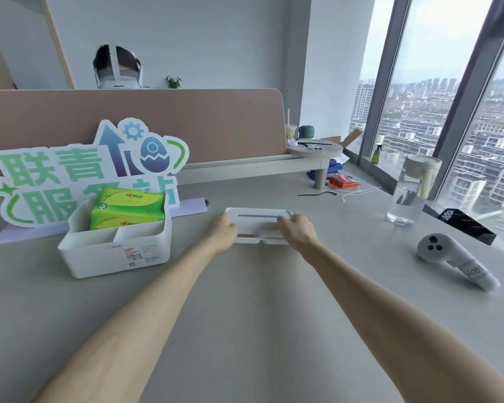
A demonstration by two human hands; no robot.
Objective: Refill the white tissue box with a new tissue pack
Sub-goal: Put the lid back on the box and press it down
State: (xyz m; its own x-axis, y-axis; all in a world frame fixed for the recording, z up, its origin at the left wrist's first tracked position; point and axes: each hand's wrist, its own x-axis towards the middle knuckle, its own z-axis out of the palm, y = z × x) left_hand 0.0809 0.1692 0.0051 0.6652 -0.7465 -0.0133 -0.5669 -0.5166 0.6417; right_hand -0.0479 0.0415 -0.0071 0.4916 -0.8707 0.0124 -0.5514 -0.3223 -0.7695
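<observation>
A person's left hand (223, 228) and right hand (296, 229) close on the short ends of the white slotted lid (258, 218), mid-desk, well clear of the near edge. The white tissue box (114, 251) stands open toward the desk's left edge, the green tissue pack (127, 209) seated in its rear compartment, two front compartments apparently empty. Refilling looks almost complete; next, the lid must travel left and settle squarely onto the box.

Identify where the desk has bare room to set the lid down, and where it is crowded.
Free: the wide near desk between the white tissue box and controller. Crowded: far right, around the water bottle, cable ties and red packet.
</observation>
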